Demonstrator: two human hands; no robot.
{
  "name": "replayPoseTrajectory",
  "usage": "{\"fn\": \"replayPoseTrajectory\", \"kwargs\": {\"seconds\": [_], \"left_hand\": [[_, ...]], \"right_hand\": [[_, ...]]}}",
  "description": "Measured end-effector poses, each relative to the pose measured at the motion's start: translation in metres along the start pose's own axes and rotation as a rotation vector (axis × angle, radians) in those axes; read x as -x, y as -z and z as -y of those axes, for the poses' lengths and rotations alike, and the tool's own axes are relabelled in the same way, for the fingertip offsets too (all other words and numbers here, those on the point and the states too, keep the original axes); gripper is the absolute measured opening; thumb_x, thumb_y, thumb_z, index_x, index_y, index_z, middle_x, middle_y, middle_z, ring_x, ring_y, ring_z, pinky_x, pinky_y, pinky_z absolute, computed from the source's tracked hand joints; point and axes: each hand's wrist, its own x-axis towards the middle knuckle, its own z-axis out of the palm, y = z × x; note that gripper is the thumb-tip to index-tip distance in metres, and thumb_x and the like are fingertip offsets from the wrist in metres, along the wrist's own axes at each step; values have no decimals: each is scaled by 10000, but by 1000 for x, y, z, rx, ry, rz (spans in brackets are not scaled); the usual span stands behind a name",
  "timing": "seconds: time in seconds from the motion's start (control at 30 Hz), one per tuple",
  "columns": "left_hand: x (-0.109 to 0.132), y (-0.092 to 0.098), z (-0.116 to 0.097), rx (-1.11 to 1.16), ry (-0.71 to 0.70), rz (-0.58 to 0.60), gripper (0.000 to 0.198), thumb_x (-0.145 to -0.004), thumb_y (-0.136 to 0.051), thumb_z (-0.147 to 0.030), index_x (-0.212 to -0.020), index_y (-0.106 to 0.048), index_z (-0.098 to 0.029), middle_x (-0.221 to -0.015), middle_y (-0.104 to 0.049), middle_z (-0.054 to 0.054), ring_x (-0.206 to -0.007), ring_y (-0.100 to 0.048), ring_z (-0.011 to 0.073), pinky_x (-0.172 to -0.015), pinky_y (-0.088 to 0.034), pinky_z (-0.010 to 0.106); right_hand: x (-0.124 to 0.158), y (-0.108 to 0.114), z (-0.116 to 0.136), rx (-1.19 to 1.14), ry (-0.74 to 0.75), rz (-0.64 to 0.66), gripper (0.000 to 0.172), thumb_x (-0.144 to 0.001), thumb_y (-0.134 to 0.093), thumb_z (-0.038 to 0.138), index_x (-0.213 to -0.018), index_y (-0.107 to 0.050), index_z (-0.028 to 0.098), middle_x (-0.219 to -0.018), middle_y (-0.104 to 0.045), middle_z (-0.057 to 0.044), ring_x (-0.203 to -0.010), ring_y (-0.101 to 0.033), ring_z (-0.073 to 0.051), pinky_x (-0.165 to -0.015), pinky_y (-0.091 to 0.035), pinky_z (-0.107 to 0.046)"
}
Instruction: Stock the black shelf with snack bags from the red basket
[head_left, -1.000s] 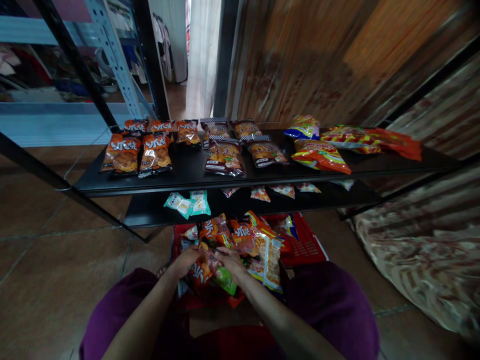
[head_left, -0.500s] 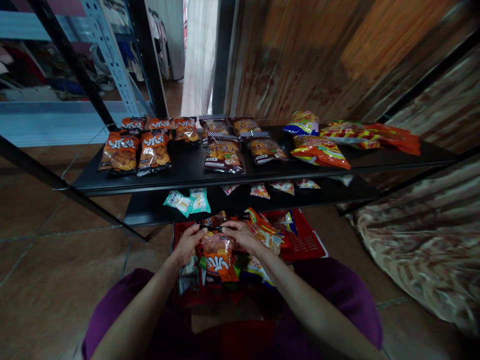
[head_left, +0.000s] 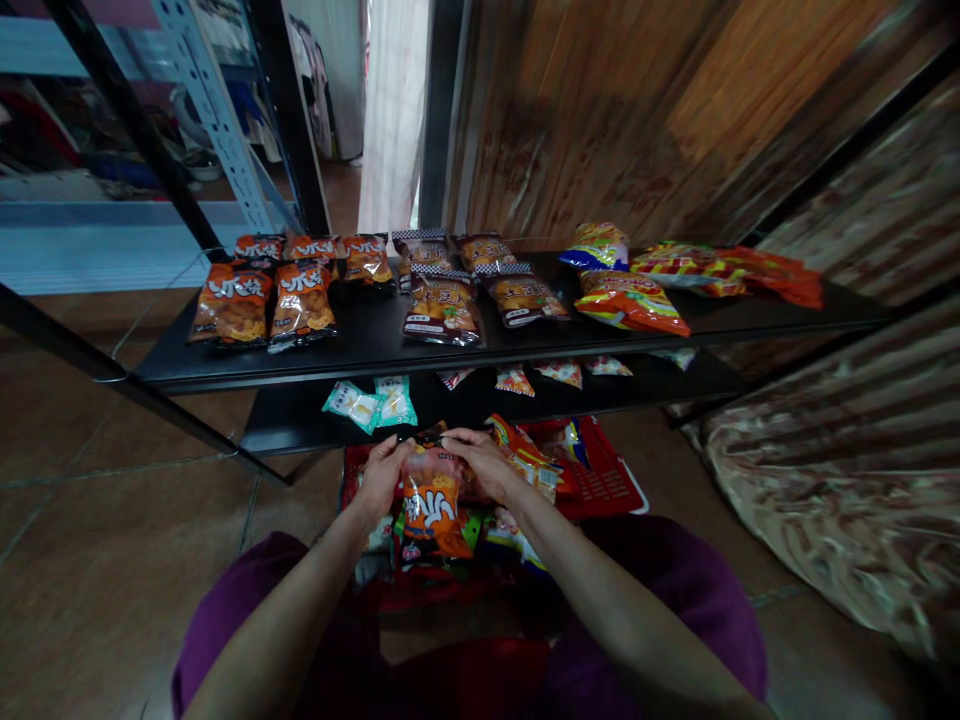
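Observation:
An orange snack bag [head_left: 431,500] hangs between my two hands, its printed lettering upside down to me. My left hand [head_left: 384,475] is closed on one corner of its dark edge, and my right hand [head_left: 480,462] pinches the other corner. Beneath and around it, a red plastic basket [head_left: 611,480] holds several more snack bags, among them a yellow-and-red bag [head_left: 525,455] just right of my right hand. Some bags in the basket are partly hidden by my hands and the held bag.
Over the basket's far side stands a black shelf [head_left: 360,355]. Its upper board carries orange bags [head_left: 232,300], brown potato-chip bags [head_left: 442,305] and red-yellow bags [head_left: 634,300]. Small green-white packets [head_left: 367,402] lie on the lower board. A patterned curtain [head_left: 810,480] hangs at the right.
Both hands have lifted the orange bag slightly and tilted it, so more of its front shows. The whole view has shifted a little.

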Motion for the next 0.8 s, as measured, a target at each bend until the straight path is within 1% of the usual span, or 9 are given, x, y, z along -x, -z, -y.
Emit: {"fn": "replayPoseTrajectory", "kwargs": {"seconds": [0.13,0.27,0.43,0.5,0.53,0.6,0.67,0.73,0.8], "left_hand": [[2,-2,-3,8,17,-37,371,-486,-827,-374,-642,-573,-153,-580,-580,-36,-507,-512,83,-526,-411,211],[5,-2,-6,-18,-17,-32,362,-510,-805,-384,-644,-552,-163,-565,-558,-54,-481,-488,75,-506,-398,207],[-1,3,-1,-163,-49,75,326,-598,-750,-426,-647,-562,-164,-570,-548,-48,-504,-484,84,-518,-388,210],[-6,5,-1,-250,-87,118,299,-617,-739,-422,-670,-598,-163,-610,-583,-28,-558,-520,105,-564,-411,224],[-8,7,-3,-294,-126,119,281,-616,-743,-406,-694,-622,-164,-651,-612,-12,-606,-548,120,-609,-429,233],[-10,9,-10,-348,-242,60,259,-623,-741,-374,-762,-661,-170,-756,-659,19,-721,-593,151,-702,-447,248],[-7,11,-20,-358,-364,-46,237,-667,-705,-372,-809,-670,-184,-820,-675,33,-784,-610,168,-733,-449,250],[2,13,-28,-380,-435,-87,201,-733,-639,-388,-768,-660,-190,-761,-668,31,-713,-603,158,-668,-442,238],[13,14,-32,-436,-428,-20,236,-766,-595,-399,-682,-646,-184,-644,-644,24,-557,-544,128,-559,-402,225]], "right_hand": [[-2,-3,-6,-44,-21,-44,282,-586,-777,349,-777,-661,176,-606,-651,16,-396,-455,-62,-412,-370,-204],[3,-5,-3,-47,1,26,334,-565,-803,378,-794,-668,178,-651,-664,12,-462,-506,-73,-472,-416,-208],[10,-3,7,83,-48,121,366,-590,-789,394,-866,-681,179,-689,-673,10,-518,-538,-87,-513,-437,-217],[10,-2,11,173,-24,168,299,-594,-781,369,-790,-687,165,-670,-665,6,-535,-538,-89,-512,-423,-209],[10,-1,11,199,-6,162,263,-592,-778,356,-734,-678,159,-644,-651,10,-530,-531,-86,-507,-412,-204],[11,-1,5,176,6,66,239,-595,-767,349,-675,-645,160,-603,-620,25,-511,-516,-80,-492,-398,-199],[15,0,-9,60,-42,-96,253,-597,-758,361,-685,-612,174,-586,-601,40,-499,-522,-86,-478,-402,-204],[23,1,-30,-111,-120,-219,272,-583,-767,350,-692,-577,190,-589,-604,42,-511,-552,-104,-486,-431,-222],[33,1,-53,-288,-167,-264,268,-569,-777,306,-677,-556,199,-618,-632,21,-555,-594,-131,-527,-475,-253]]}}
